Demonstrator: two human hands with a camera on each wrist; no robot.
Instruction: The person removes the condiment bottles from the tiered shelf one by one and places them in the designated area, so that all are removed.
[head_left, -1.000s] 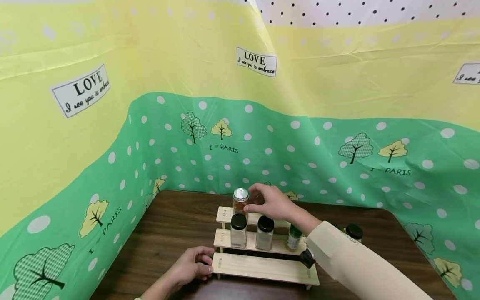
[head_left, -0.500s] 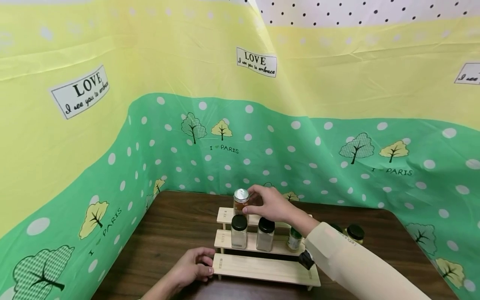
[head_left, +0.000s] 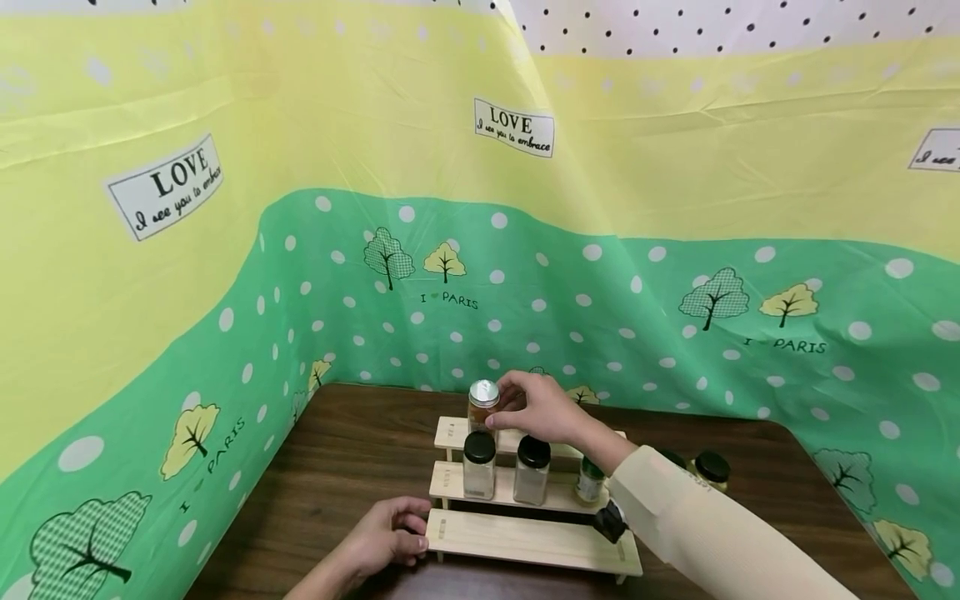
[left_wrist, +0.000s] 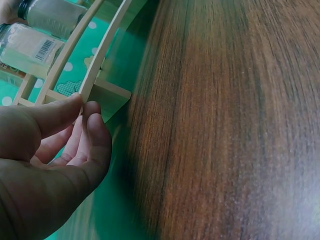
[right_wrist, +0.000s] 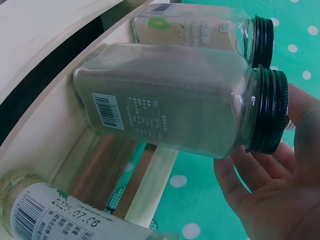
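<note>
A three-tier wooden rack (head_left: 525, 537) stands on the dark table. My left hand (head_left: 382, 537) pinches the left end of its lowest shelf; the left wrist view shows thumb and fingertips at the thin shelf edge (left_wrist: 106, 50). On the top tier, toward the left, stands a glass spice jar (head_left: 483, 398) with a silver lid and reddish contents. My right hand (head_left: 543, 408) grips this jar from the right, thumb in front. Two black-lidded jars (head_left: 532, 479) and a green-lidded one (head_left: 590, 479) sit on the middle tier. In the right wrist view, a black-lidded jar (right_wrist: 165, 100) mostly hides the silver-lidded one.
More black-lidded jars (head_left: 711, 468) stand on the table (head_left: 322, 450) right of the rack, partly behind the right sleeve (head_left: 697, 508). A patterned green and yellow cloth (head_left: 420, 333) hangs behind and to the left. A small black object (head_left: 611, 521) is at the right wrist.
Both hands keep their places on the jar and the rack. The whole view has shifted very slightly; nothing else visibly moves.
</note>
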